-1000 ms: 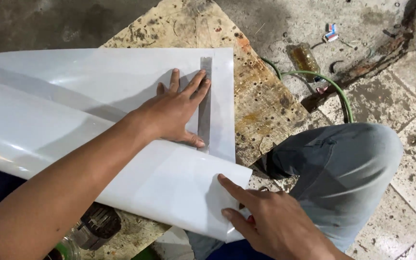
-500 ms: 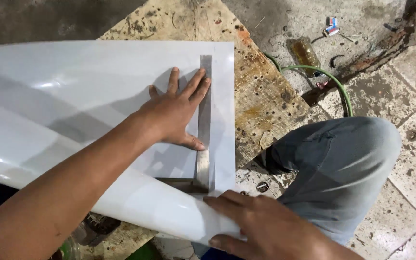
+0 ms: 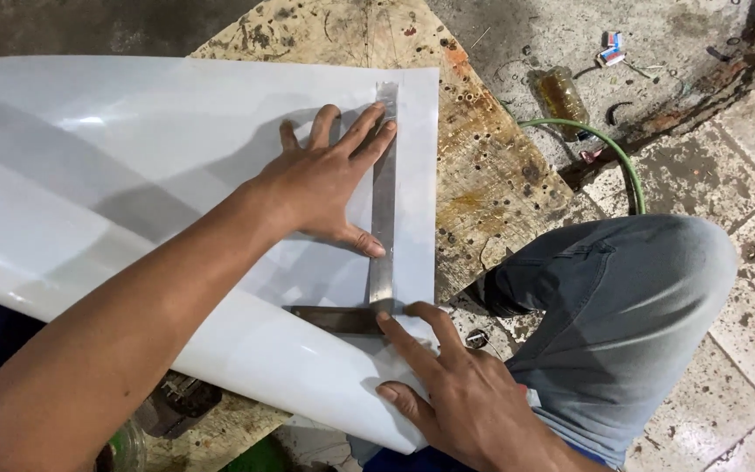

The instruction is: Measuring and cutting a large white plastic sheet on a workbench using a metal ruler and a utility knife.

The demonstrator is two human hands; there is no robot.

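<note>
A large glossy white sheet (image 3: pixel 133 175) lies over a worn wooden board (image 3: pixel 491 183), its near side curling downward. On the sheet rests a metal try square (image 3: pixel 384 201), its long blade running along the sheet's right edge and its short dark stock (image 3: pixel 334 319) at the near end. My left hand (image 3: pixel 325 183) presses flat on the sheet, fingers spread against the blade. My right hand (image 3: pixel 456 393) sits at the near edge of the sheet, fingertips touching the corner of the square.
My bent knee in grey trousers (image 3: pixel 622 306) is at the right. On the dirty tiled floor lie a green hose (image 3: pixel 613 157), a brownish bottle (image 3: pixel 561 92) and small scraps. A dark tool (image 3: pixel 176 406) lies under the sheet's near edge.
My right hand moved up from the sheet's near corner to the square's corner. The square's short stock has come into view; the left hand stays pressed by the blade.
</note>
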